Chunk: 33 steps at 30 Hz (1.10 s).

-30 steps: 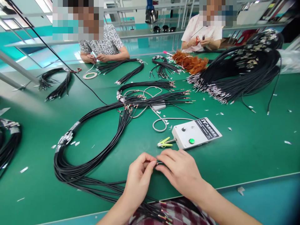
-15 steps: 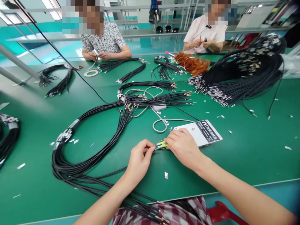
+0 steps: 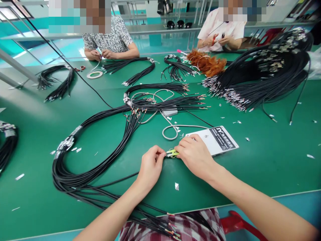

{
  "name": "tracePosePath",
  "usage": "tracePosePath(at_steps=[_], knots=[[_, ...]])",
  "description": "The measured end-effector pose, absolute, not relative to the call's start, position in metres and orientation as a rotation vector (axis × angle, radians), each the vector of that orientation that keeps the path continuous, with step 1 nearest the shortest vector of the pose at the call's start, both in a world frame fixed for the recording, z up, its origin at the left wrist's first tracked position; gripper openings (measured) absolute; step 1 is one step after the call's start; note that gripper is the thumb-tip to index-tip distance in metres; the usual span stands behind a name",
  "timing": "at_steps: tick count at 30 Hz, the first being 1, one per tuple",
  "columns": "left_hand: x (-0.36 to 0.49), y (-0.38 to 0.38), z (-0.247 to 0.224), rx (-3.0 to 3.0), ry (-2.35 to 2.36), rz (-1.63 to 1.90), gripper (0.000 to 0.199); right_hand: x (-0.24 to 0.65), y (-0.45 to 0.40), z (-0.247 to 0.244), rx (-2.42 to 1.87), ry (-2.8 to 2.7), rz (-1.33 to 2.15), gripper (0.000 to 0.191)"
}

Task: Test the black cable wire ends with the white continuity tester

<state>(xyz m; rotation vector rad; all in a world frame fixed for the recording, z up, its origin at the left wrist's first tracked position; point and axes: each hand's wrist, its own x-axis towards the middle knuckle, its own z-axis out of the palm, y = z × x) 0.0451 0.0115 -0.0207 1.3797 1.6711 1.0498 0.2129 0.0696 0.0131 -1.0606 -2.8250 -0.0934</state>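
Note:
My left hand (image 3: 152, 165) is closed, thumb and fingers pinching a black cable (image 3: 125, 177) near its end; the tip is mostly hidden. The cable runs back to a long curved bundle of black cables (image 3: 97, 169) on my left. Fingers of my right hand (image 3: 194, 154) close around the right end of a small yellow-green clip (image 3: 172, 153). The clip's other end meets the cable end at my left fingertips. Behind my right hand lies a flat white box (image 3: 212, 144) with a dark JY label, partly covered by the hand.
Loose cable ends (image 3: 173, 231) hang over the table's front edge near my lap. A grey cord (image 3: 170, 134) loops behind the box. A large heap of black cables (image 3: 263, 77) lies at the right. Two people sit across the green table (image 3: 271, 160), handling small items.
The view has shifted slightly. My left fingertips are a little closer to the yellow-green clip, and less of the wire end shows between them. My right hand keeps its hold.

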Motion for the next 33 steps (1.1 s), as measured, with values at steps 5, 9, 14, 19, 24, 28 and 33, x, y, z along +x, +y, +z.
tracePosePath(at_steps=[5, 9, 14, 19, 24, 28, 33], knots=[[0.046, 0.013, -0.022, 1.382, 1.689, 1.032, 0.015, 0.211, 0.068, 0.015, -1.073, -2.829, -0.05, 0.005], [0.045, 0.013, -0.021, 1.384, 1.689, 1.021, 0.015, 0.232, 0.062, 0.019, -1.012, -2.665, -0.02, 0.019], [0.044, 0.013, -0.02, 1.373, 1.675, 1.036, 0.015, 0.284, 0.038, 0.009, -1.045, -2.146, -0.1, 0.014], [0.042, 0.015, -0.02, 1.382, 1.682, 1.031, 0.014, 0.294, 0.019, -0.014, -1.037, -2.171, -0.065, 0.019], [0.037, 0.008, -0.021, 1.413, 1.723, 1.028, 0.015, 0.288, 0.023, -0.024, -1.06, -2.11, -0.147, 0.021], [0.024, 0.005, -0.024, 1.417, 1.782, 1.089, 0.016, 0.291, 0.025, -0.027, -1.028, -2.095, -0.149, 0.021], [-0.045, 0.045, 0.009, 1.381, 1.953, 1.313, 0.014, 0.289, 0.007, -0.032, -0.937, -2.107, -0.064, 0.025]])
